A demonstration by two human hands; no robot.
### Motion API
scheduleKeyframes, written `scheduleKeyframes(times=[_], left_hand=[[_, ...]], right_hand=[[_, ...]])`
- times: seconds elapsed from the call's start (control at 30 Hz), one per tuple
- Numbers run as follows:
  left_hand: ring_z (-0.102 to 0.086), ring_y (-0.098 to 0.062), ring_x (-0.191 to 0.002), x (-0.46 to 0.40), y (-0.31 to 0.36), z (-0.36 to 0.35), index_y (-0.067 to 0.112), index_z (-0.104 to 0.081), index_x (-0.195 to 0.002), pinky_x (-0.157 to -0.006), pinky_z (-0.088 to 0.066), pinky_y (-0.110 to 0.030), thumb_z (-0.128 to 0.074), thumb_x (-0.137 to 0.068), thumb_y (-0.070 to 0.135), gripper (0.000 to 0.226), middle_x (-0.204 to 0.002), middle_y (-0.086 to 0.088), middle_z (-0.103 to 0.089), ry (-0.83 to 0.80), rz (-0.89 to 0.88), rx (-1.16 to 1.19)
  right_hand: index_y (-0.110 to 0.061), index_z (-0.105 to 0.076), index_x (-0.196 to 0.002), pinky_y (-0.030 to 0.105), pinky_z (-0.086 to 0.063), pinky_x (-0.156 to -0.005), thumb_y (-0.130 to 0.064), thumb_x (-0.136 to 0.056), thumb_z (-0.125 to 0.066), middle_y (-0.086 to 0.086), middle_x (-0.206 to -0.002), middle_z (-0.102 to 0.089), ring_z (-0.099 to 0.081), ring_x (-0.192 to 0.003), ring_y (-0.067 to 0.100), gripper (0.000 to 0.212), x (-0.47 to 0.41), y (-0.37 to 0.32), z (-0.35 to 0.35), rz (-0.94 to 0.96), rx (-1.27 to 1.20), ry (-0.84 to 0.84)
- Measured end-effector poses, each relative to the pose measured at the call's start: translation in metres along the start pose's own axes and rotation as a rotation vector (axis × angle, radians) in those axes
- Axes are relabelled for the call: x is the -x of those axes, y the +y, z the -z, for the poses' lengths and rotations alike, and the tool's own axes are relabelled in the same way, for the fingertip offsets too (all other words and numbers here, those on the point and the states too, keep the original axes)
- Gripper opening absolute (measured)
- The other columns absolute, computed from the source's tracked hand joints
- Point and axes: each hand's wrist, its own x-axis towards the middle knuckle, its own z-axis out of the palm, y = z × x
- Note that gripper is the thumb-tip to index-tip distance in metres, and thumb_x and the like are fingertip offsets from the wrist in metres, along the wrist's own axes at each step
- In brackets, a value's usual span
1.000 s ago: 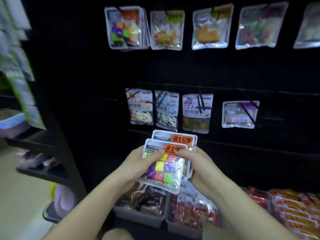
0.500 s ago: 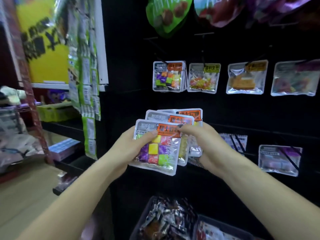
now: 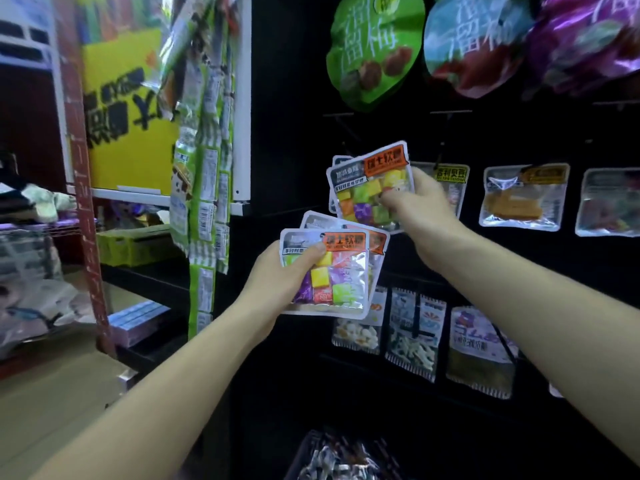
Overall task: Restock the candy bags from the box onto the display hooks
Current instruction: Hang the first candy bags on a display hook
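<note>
My left hand (image 3: 280, 275) grips a small fan of clear candy bags (image 3: 332, 275) with orange labels and coloured cubes inside, thumb across the front one. My right hand (image 3: 420, 206) pinches a single matching candy bag (image 3: 367, 192) by its right edge and holds it up against the black display wall, in front of same-kind bags hanging there. Black display hooks (image 3: 337, 119) jut from the wall above it. The box is not clearly seen.
More bags hang on the wall: a yellow-labelled one (image 3: 450, 174), an orange snack bag (image 3: 519, 199), large green (image 3: 374, 46) and purple pouches above, and a lower row (image 3: 412, 337). Green packet strips (image 3: 204, 188) hang left. A bin of sweets (image 3: 339, 459) sits below.
My right hand has pulled one bag off the fan and lifted it up and right toward the wall. The left hand keeps the other bags. The view has tilted upward.
</note>
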Motion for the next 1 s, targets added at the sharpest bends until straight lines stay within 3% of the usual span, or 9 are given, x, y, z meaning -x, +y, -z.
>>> scheduleKeyframes(times=[0.13,0.47,0.7,0.83,1.0], left_hand=[[-0.08,-0.022,-0.089,-0.011,-0.012,-0.006,0.024,-0.071,-0.112,-0.091,-0.062,-0.051,-0.075,-0.094,0.035,0.022,-0.098,0.001,-0.081,-0.019,0.031,-0.001],[-0.08,-0.019,-0.089,-0.029,-0.043,-0.02,0.025,-0.07,-0.112,-0.089,-0.063,-0.049,-0.078,-0.091,0.04,0.027,-0.102,0.003,-0.081,-0.049,0.031,-0.03],[-0.08,-0.018,-0.088,-0.033,-0.052,-0.024,0.026,-0.07,-0.112,-0.088,-0.063,-0.048,-0.077,-0.092,0.04,0.025,-0.101,0.003,-0.081,-0.035,0.023,0.009],[-0.08,-0.018,-0.087,-0.034,-0.049,-0.021,0.027,-0.07,-0.108,-0.088,-0.064,-0.048,-0.076,-0.093,0.037,0.019,-0.098,0.005,-0.081,-0.026,0.02,0.035],[-0.08,-0.019,-0.088,-0.039,-0.044,-0.017,0.027,-0.071,-0.108,-0.088,-0.063,-0.049,-0.076,-0.093,0.036,0.018,-0.099,0.004,-0.081,-0.017,0.002,0.056]], right_hand=[[-0.019,-0.063,-0.098,0.048,-0.059,-0.094,0.001,-0.095,-0.059,0.013,-0.113,-0.074,-0.073,-0.104,0.029,0.021,-0.029,-0.012,-0.021,0.017,0.015,-0.024],[-0.016,-0.064,-0.095,0.062,-0.052,-0.101,0.003,-0.093,-0.059,0.024,-0.122,-0.069,-0.066,-0.115,0.045,0.02,-0.049,0.005,-0.043,-0.047,-0.233,0.053],[-0.009,-0.068,-0.099,0.057,-0.054,-0.102,-0.003,-0.092,-0.063,0.019,-0.112,-0.074,-0.071,-0.108,0.039,0.011,-0.054,0.021,-0.043,-0.074,-0.19,0.111],[-0.005,-0.064,-0.115,0.059,-0.054,-0.101,-0.008,-0.091,-0.067,0.02,-0.114,-0.072,-0.07,-0.107,0.039,0.024,-0.072,0.028,-0.045,-0.145,-0.159,0.137],[0.001,-0.061,-0.124,0.051,-0.06,-0.095,-0.002,-0.093,-0.068,0.016,-0.109,-0.068,-0.07,-0.102,0.034,0.031,-0.094,0.034,-0.039,-0.272,-0.142,0.141]])
